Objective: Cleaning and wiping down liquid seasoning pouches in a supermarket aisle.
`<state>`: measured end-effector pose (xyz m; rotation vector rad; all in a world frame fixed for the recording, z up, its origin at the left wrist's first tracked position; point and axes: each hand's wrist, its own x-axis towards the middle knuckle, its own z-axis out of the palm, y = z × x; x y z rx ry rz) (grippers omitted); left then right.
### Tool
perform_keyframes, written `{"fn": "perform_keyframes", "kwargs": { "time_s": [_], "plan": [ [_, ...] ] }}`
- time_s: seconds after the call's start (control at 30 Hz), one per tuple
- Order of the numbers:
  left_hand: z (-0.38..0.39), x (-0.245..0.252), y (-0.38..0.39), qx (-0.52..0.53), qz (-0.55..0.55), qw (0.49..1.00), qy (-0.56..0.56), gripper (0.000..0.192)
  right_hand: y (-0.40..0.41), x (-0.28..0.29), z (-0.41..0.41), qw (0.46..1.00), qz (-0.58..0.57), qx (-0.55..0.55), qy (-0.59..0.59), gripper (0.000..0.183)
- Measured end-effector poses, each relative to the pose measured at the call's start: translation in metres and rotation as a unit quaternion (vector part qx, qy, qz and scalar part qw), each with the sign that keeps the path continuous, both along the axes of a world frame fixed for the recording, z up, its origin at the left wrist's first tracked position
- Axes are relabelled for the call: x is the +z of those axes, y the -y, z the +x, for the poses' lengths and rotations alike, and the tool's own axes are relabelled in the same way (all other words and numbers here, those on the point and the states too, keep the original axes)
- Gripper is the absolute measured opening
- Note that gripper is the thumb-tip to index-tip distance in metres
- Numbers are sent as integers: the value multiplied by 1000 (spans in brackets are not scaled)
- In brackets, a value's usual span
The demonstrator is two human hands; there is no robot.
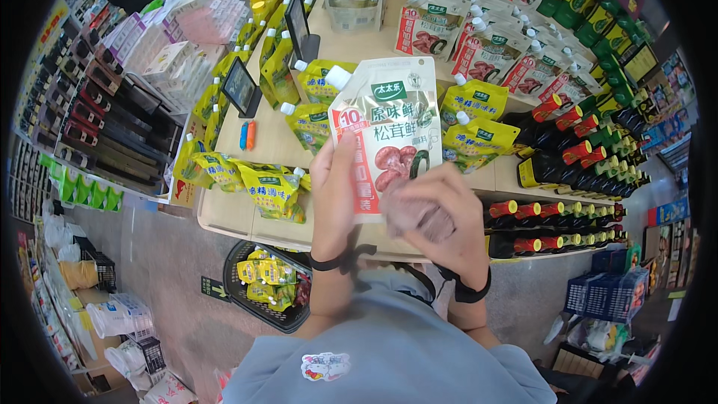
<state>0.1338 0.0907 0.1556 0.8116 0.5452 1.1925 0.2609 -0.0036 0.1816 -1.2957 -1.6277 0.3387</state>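
Upright before me is a white spouted pouch of seasoning (398,106) with a white cap and a picture of mushrooms. My left hand (334,191) grips its left edge, thumb on the front. In my right hand (449,213) is a crumpled greyish-pink cloth (418,216), blurred, held against or just in front of the pouch's lower right part; contact cannot be told. Yellow spouted pouches stand on the wooden display table (224,210) at both sides of the held pouch, such as the yellow pouch (479,143) on the right. More white pouches (432,28) stand in rows behind.
Dark sauce bottles (561,171) with red and green caps line the right side. Two black sign stands (241,90) and an orange marker-like item (251,134) are on the table's left part. A black basket (233,286) with yellow pouches sits on the floor, below left.
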Motion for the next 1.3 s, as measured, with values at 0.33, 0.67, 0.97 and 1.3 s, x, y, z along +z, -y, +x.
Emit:
{"fn": "perform_keyframes", "kwargs": {
  "time_s": [0.33,0.67,0.97,1.3],
  "plan": [
    [-17,-2,-6,-1,2,999,-45,32,2,7,19,1000,2,-4,-10,40],
    [-32,-3,-4,-33,41,997,-63,31,5,4,25,999,-10,-1,-39,38],
    [-36,0,6,-130,90,980,-125,31,-4,-3,19,966,143,-205,-64,40],
    [-18,4,8,-145,352,874,-303,35,-2,-4,19,933,153,-307,-108,37]
  ]
}}
